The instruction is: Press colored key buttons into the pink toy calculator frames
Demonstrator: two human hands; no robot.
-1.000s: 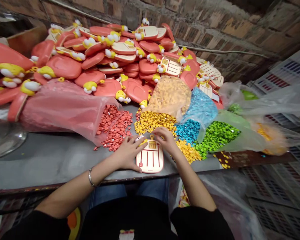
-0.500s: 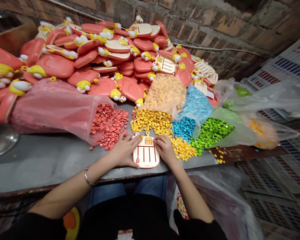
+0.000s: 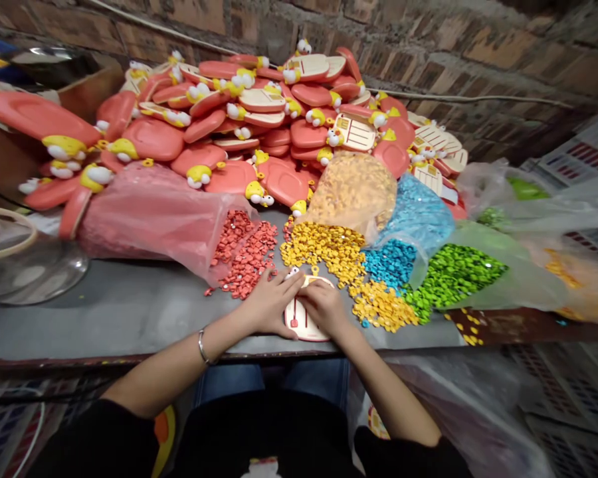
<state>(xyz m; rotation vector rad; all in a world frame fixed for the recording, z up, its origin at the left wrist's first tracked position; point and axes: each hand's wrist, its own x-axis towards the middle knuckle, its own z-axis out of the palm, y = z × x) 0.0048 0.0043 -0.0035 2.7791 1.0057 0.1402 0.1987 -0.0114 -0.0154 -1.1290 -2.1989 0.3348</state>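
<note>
A cream plastic toy board (image 3: 309,329) with dark red slots lies flat near the table's front edge. Its left slot has a small red piece (image 3: 294,323) at the lower end. My left hand (image 3: 269,302) grips the board's left side, fingers at the top and thumb at the bottom edge. Across the board's upper middle, my right hand (image 3: 325,307) has its fingers pinched together; whatever they hold is hidden. Just beyond the hands are loose red pieces (image 3: 249,259), yellow pieces (image 3: 323,249) and blue pieces (image 3: 391,262).
Finished-looking red-backed toy boards (image 3: 154,138) are heaped along the brick wall (image 3: 428,60). Open bags spill pieces: a pink bag (image 3: 149,219), a blue bag (image 3: 421,209) and a bag by the green pieces (image 3: 458,272). A clear bowl (image 3: 54,275) stands at left.
My right hand has moved left from the board's upper right edge over its middle slots, covering them. My left hand stays on the board. The whole view has shifted slightly.
</note>
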